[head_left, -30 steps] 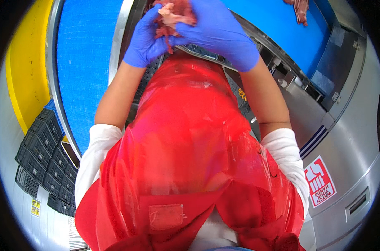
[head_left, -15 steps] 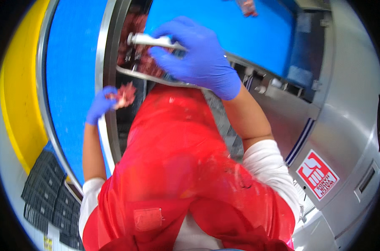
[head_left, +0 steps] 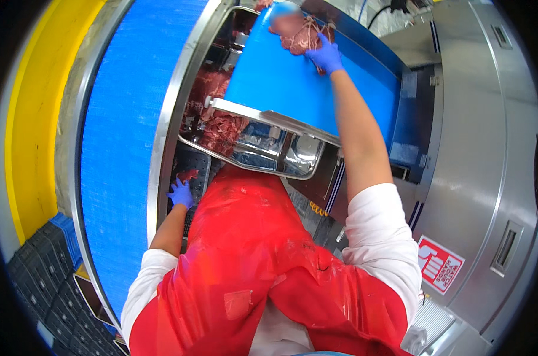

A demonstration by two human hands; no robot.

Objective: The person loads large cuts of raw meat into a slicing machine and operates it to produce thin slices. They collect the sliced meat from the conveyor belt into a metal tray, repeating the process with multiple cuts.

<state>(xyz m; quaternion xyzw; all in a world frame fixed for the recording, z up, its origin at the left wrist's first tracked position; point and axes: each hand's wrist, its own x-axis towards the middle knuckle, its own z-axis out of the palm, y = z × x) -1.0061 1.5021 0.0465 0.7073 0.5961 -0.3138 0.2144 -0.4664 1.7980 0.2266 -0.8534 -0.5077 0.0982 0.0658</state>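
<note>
My left hand (head_left: 181, 194), in a blue glove, is low between the stainless edge and my red apron, over a black crate (head_left: 199, 160). Its fingers look spread, with a small red piece of meat (head_left: 188, 175) right at their tips. Farther up, my right hand (head_left: 327, 56), gloved too, has its fingers around the near edge of a large piece of raw meat (head_left: 298, 40) on the blue conveyor belt (head_left: 281, 83). A blurred patch covers part of that meat. Below the belt's end, a steel tray (head_left: 254, 163) holds a heap of meat pieces (head_left: 218, 127).
Another blue belt (head_left: 126, 118) runs along the left behind a steel rail (head_left: 173, 101). A white bar (head_left: 239, 108) crosses above the tray. Steel cabinets (head_left: 476, 148) stand at the right. Black crates (head_left: 40, 267) are stacked at lower left, near a yellow barrier (head_left: 37, 107).
My right hand has moved from the white bar up to the large meat on the belt. The left hand has gone from the rail to the crate with the small meat piece.
</note>
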